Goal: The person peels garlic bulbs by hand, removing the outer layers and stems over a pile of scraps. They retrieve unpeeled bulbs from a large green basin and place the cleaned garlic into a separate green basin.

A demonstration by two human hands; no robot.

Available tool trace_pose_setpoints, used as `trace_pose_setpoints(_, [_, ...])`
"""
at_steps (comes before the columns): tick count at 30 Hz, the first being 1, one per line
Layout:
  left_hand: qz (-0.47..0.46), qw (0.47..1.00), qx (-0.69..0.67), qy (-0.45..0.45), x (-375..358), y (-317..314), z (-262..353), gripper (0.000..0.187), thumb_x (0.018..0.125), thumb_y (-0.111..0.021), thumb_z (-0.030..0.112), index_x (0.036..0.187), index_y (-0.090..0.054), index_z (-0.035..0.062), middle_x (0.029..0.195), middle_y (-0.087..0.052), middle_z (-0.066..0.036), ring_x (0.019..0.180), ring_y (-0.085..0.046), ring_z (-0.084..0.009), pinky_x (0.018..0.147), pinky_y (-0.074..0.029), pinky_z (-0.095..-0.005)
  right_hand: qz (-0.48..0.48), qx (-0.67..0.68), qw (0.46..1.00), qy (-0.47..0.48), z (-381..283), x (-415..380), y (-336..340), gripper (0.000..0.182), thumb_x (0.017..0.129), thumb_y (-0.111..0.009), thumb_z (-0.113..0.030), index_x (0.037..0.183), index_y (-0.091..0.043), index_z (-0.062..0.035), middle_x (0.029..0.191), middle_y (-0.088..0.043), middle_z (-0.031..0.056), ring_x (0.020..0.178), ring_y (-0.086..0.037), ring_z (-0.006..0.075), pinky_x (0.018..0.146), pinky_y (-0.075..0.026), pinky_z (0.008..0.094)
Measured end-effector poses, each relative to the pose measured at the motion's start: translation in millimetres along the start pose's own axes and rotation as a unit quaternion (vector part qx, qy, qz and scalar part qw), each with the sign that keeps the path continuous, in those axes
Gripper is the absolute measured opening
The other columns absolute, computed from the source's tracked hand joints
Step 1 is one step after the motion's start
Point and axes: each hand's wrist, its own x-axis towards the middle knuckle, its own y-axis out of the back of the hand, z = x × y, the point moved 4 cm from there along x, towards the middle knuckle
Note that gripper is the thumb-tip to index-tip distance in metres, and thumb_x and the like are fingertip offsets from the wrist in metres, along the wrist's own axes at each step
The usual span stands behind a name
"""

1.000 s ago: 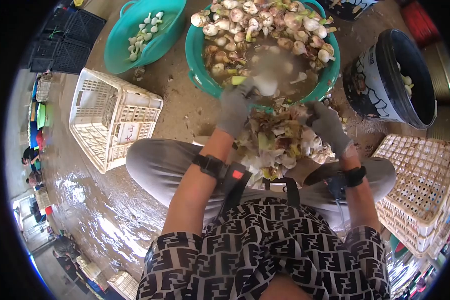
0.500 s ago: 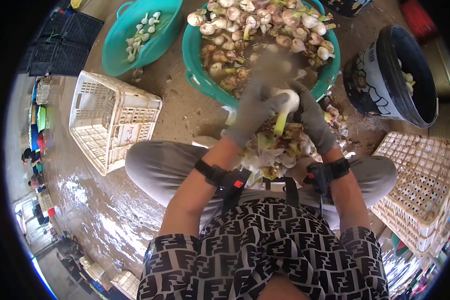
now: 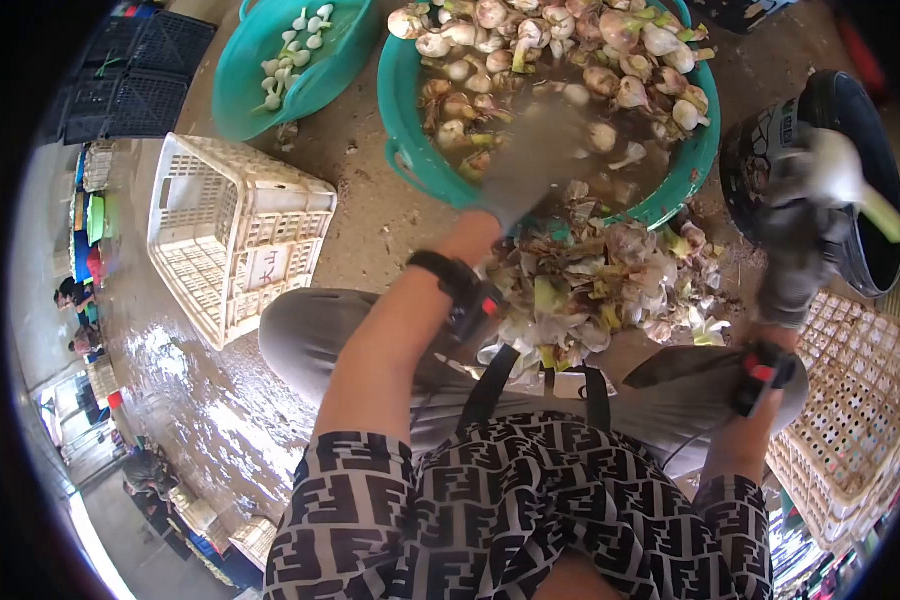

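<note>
My right hand [image 3: 802, 225], in a grey glove, has a peeled white garlic bulb [image 3: 836, 168] with a short green stem at its fingers. It is beside the mouth of the black bucket [image 3: 860, 130], blurred by motion. My left hand [image 3: 538, 165], also gloved, reaches over the green tub [image 3: 398, 100]. Its fingers are smeared, so their state does not show. Unpeeled garlic bulbs [image 3: 625, 30] are heaped at the tub's far side, and others sit in its brown water. Between my knees lies a pile of stripped garlic skins [image 3: 610, 285].
Another green tub [image 3: 240, 100] at the upper left holds several clean white bulbs. A white plastic crate [image 3: 270, 205] lies to the left, and stacked crates [image 3: 850, 390] stand at the right. Black crates [image 3: 150, 85] are farther left. The floor [image 3: 200, 390] is wet; people are in the left background.
My right hand has swung right from above the skins to the bucket with the peeled bulb. My left hand has parted from that bulb and extended over the tub.
</note>
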Motion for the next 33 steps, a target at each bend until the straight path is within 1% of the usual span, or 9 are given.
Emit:
trace_pose_setpoints(1, [-0.061,0.994,0.066,0.067,9,18,5,0.042,0.079,-0.059,0.031,0.114,-0.052,0.0097,0.101,-0.059,-0.012,0.105,-0.053,-0.0308,0.084,-0.042,-0.0391,-0.004,-0.230,0.970,0.079,-3,1,-26,0.054,0.085,-0.053,-0.010,0.133,-0.031,-0.0028,0.127,-0.041,0.0149,0.110,-0.044,0.0247,0.100,-0.034,0.0343])
trace_pose_setpoints(4, [-0.040,0.962,0.261,0.066,30,-37,-83,0.049,0.077,-0.061,0.030,0.120,-0.048,0.0119,0.115,-0.053,-0.011,0.111,-0.048,-0.0301,0.090,-0.040,-0.0393,0.101,-0.258,0.958,0.076,-35,-5,4,0.052,0.083,-0.054,-0.010,0.131,-0.035,-0.0013,0.126,-0.040,0.0131,0.107,-0.044,0.0213,0.096,-0.035,0.0313])
trace_pose_setpoints(7, [-0.281,0.907,0.282,0.134,38,-65,-100,0.052,0.073,-0.064,0.032,0.119,-0.050,0.0108,0.117,-0.052,-0.011,0.112,-0.048,-0.0311,0.093,-0.039,-0.0388,0.283,-0.512,0.806,0.087,-10,-11,76,0.042,0.084,-0.049,-0.007,0.125,-0.041,-0.0005,0.105,-0.053,0.0079,0.087,-0.054,0.0141,0.075,-0.048,0.0259])
trace_pose_setpoints(10, [-0.263,0.944,0.174,0.093,18,-53,-72,0.058,0.070,-0.066,0.031,0.121,-0.050,0.0099,0.118,-0.053,-0.013,0.112,-0.049,-0.0319,0.095,-0.037,-0.0373,0.134,-0.887,0.440,-0.036,26,-10,111,0.033,0.085,-0.051,-0.012,0.116,-0.052,0.0001,0.086,-0.058,0.0049,0.068,-0.054,0.0094,0.054,-0.045,0.0191])
trace_pose_setpoints(13, [-0.175,0.985,0.006,0.013,-1,-20,-29,0.063,0.066,-0.072,0.027,0.122,-0.050,0.0076,0.112,-0.057,-0.015,0.108,-0.052,-0.0323,0.092,-0.040,-0.0367,0.381,-0.704,0.588,-0.120,21,-22,171,0.021,0.084,-0.051,-0.007,0.103,-0.059,-0.0018,0.091,-0.059,0.0031,0.068,-0.054,0.0098,0.056,-0.044,0.0223])
trace_pose_setpoints(16, [-0.216,0.959,-0.178,0.047,-14,-19,-9,0.073,0.062,-0.075,0.021,0.127,-0.044,0.0074,0.113,-0.057,-0.017,0.104,-0.055,-0.0330,0.090,-0.043,-0.0367,0.376,-0.686,0.617,-0.082,44,-12,171,0.017,0.081,-0.055,-0.005,0.097,-0.060,-0.0022,0.078,-0.057,-0.0003,0.059,-0.051,0.0074,0.047,-0.040,0.0229])
trace_pose_setpoints(19, [-0.133,0.973,-0.168,-0.090,-29,-12,17,0.080,0.060,-0.076,0.019,0.129,-0.039,0.0076,0.113,-0.057,-0.016,0.102,-0.056,-0.0307,0.087,-0.044,-0.0347,0.281,-0.756,0.585,-0.089,59,-6,153,0.016,0.078,-0.055,-0.004,0.092,-0.062,-0.0030,0.068,-0.054,-0.0008,0.053,-0.047,0.0080,0.045,-0.036,0.0247])
trace_pose_setpoints(29, [-0.061,0.945,-0.319,-0.025,-64,-30,25,0.055,0.080,-0.065,0.031,0.123,-0.044,0.0042,0.106,-0.057,-0.011,0.095,-0.057,-0.0195,0.081,-0.047,-0.0304,0.201,-0.802,0.562,0.022,71,-16,125,0.020,0.079,-0.066,-0.017,0.072,-0.058,-0.0004,0.057,-0.052,0.0006,0.045,-0.047,0.0077,0.038,-0.034,0.0229])
trace_pose_setpoints(33, [-0.160,0.653,-0.729,0.126,-74,-41,23,0.042,0.088,-0.055,0.024,0.121,-0.044,0.0009,0.102,-0.057,-0.010,0.093,-0.057,-0.0178,0.075,-0.050,-0.0321,0.329,-0.734,0.594,-0.012,71,-27,132,0.023,0.079,-0.067,-0.020,0.074,-0.058,0.0010,0.058,-0.052,0.0002,0.046,-0.046,0.0072,0.040,-0.034,0.0216])
